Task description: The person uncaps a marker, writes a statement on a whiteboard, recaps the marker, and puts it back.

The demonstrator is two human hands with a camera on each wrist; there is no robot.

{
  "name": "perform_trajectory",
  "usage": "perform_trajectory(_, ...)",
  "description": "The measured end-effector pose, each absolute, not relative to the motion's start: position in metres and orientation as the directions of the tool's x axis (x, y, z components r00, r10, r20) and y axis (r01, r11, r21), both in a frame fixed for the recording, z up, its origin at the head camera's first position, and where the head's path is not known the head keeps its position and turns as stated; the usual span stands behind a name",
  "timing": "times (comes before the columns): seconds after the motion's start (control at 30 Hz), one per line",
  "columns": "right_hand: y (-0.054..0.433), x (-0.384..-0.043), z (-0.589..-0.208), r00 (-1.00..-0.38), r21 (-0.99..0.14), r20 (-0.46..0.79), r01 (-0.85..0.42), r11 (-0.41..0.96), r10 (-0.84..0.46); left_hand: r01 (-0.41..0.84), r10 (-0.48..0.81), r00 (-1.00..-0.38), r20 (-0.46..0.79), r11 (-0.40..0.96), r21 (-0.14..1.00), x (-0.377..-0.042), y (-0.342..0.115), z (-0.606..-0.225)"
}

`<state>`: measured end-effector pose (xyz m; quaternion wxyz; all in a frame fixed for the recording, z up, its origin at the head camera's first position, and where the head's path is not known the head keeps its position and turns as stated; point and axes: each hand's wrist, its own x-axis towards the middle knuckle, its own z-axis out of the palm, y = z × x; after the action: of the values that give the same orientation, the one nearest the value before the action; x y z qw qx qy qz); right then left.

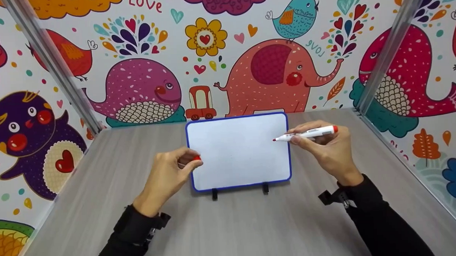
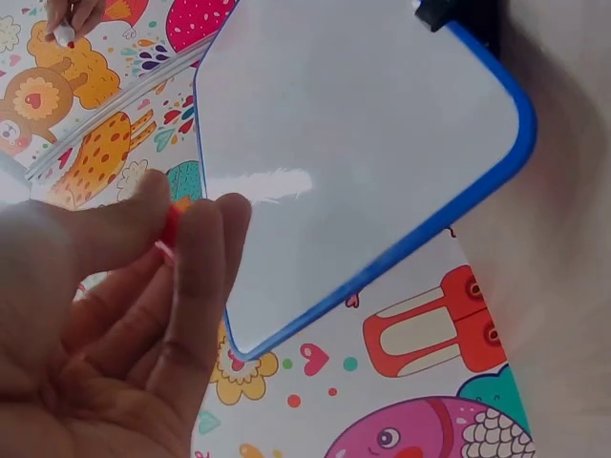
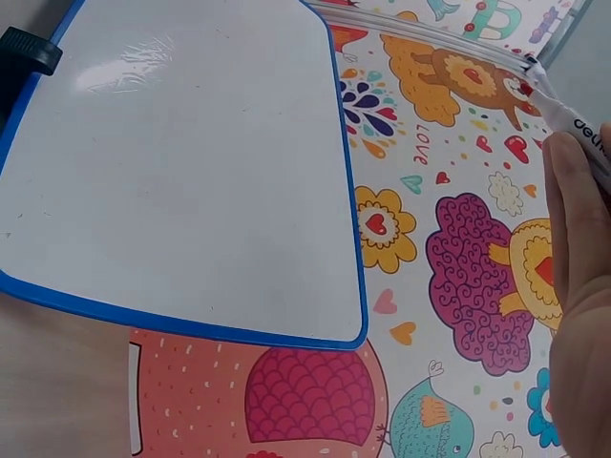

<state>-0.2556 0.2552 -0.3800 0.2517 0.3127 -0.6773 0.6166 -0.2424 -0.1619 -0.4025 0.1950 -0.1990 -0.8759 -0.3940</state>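
A whiteboard (image 1: 238, 152) with a blue frame stands propped on the table, its white face blank. My right hand (image 1: 329, 151) grips an uncapped whiteboard marker (image 1: 308, 134), white with a red end; its red tip points left over the board's right edge. In the right wrist view the marker (image 3: 578, 129) shows at the far right, in the fingers. My left hand (image 1: 171, 175), at the board's left edge, pinches a small red marker cap (image 1: 197, 158) between thumb and fingers. The left wrist view shows this cap (image 2: 170, 232) mostly covered by the fingers.
Two black feet (image 1: 214, 194) hold up the board's lower edge. Grey wood-look tabletop (image 1: 231, 226) spreads in front and to both sides. Behind is a wall with cartoon animals (image 1: 143, 89), and metal posts (image 1: 392, 50) rise at the back corners.
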Motion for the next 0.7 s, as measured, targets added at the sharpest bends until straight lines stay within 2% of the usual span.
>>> perform_trajectory(0.3, 0.252, -0.256, -0.382, -0.688, -0.684, 0.714, -0.725, 0.08, -0.128, 0.343, 0.077, -0.906, 0.416, 0.71, 0.615, -0.248, -0.182, -0.405)
perform_trajectory(0.7, 0.253, -0.259, -0.386, -0.694, -0.686, 0.711, -0.72, 0.104, -0.112, 0.233, 0.004, -0.929, 0.371, 0.784, 0.575, -0.26, -0.227, -0.427)
